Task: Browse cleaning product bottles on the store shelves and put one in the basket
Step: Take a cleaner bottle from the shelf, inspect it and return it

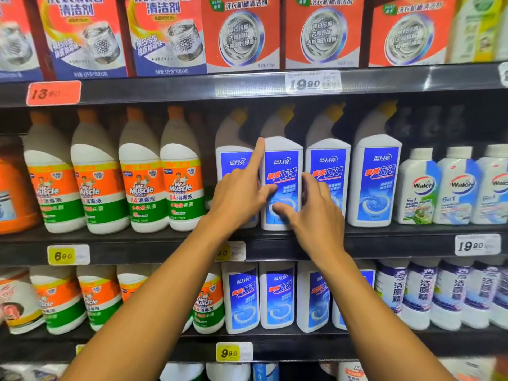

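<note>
Both arms reach up to the middle shelf (165, 237), and both hands meet on one white bottle with a blue label (281, 171), the second in a row of four alike. The bottle stands upright on the shelf, tight between its neighbours.

The left hand (242, 193) lies against the bottle's left edge. Its forefinger (258, 152) points straight up along the shoulder of the bottle, and its thumb presses across the lower part of the label. The other fingers slip out of sight between this bottle and the one to its left.

The right hand (316, 210) comes in from the right. Its thumb rests on the front of the label low down, touching or nearly touching the left thumb, while its fingers curl round the right side into the gap beside the next blue bottle (327, 171). So the two hands clasp the bottle between them, a narrow hold from both sides. Whether it has left the shelf board I cannot tell.

To the left stand four white bottles with orange and green labels (143, 188). To the right stand smaller white bottles with pale blue labels (419, 188). Red boxes (242, 31) fill the shelf above, and a yellow price tag (63, 255) sits on the shelf edge below the orange bottles. No basket shows.
</note>
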A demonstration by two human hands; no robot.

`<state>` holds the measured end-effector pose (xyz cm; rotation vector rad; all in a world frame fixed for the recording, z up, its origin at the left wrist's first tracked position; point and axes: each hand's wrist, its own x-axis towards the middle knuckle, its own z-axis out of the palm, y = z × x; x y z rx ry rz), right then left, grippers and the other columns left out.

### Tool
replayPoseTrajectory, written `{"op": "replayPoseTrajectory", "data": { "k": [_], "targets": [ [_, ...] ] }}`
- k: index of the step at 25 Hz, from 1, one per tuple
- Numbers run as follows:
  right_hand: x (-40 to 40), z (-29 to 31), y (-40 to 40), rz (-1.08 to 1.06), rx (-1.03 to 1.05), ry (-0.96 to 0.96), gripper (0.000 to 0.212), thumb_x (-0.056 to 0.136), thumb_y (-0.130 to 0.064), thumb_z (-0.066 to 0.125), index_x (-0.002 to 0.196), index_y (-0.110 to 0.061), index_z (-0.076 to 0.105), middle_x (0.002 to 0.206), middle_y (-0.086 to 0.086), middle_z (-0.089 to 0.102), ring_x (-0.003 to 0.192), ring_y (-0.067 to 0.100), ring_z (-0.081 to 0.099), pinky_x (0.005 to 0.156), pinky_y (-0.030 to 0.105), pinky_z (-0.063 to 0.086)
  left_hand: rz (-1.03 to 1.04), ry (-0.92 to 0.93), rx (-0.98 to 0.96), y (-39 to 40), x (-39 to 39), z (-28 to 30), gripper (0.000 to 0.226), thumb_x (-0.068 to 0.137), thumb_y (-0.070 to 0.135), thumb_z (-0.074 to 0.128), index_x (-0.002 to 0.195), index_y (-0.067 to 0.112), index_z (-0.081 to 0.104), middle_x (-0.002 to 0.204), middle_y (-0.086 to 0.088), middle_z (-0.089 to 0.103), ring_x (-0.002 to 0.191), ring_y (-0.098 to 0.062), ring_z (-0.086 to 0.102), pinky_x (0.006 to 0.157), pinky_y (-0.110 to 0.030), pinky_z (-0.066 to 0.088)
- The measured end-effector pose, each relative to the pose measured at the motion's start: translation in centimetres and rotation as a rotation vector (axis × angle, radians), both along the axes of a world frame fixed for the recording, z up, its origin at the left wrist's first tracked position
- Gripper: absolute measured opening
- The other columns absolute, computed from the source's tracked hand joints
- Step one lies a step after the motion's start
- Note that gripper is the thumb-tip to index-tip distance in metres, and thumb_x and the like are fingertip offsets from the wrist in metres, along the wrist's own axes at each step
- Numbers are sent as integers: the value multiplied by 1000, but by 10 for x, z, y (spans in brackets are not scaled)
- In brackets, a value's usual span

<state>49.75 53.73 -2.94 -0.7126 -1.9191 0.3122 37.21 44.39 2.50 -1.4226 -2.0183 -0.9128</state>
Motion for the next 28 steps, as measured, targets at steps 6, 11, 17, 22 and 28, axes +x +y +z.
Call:
{"op": "replayPoseTrajectory", "data": {
  "k": [6,11,17,22,28],
  "targets": [
    [-2,-5,1,30,44,-37,68,89,-45,69,145,-22,38,126,1,61,113,23,60,78,31,47,5,-29,-50,-3,1,-8,88,94,39,61,156,33,-1,108,-5,70,78,-11,57,65,-26,46],
    [8,-5,4,63,-11,34,58,87,-43,71,138,-28,47,103,-8,64,92,17,63,73,31,48,-16,-58,-64,-5,2,-9,85,95,36,60,157,32,1,110,-5,69,68,-8,51,62,-19,42],
    [48,-3,34,139,-195,346,36,87,-33,73,120,-31,60,83,-12,63,70,1,61,72,33,54,-162,-131,187,-3,25,8,49,94,33,62,140,22,48,92,7,63,79,-11,57,75,-33,53],
    [65,-3,48,107,-183,252,44,88,-37,72,128,-27,58,88,-13,62,80,7,62,73,32,53,-265,-7,122,40,65,45,57,92,23,62,143,10,42,137,-10,46,126,-26,41,106,-35,34],
    [68,-6,55,112,-168,177,48,88,-42,70,133,-32,54,89,-14,61,77,4,60,72,32,54,-177,-145,-50,76,86,64,47,90,31,66,120,9,37,126,-19,49,120,-36,43,82,-34,33]
  ]
}}
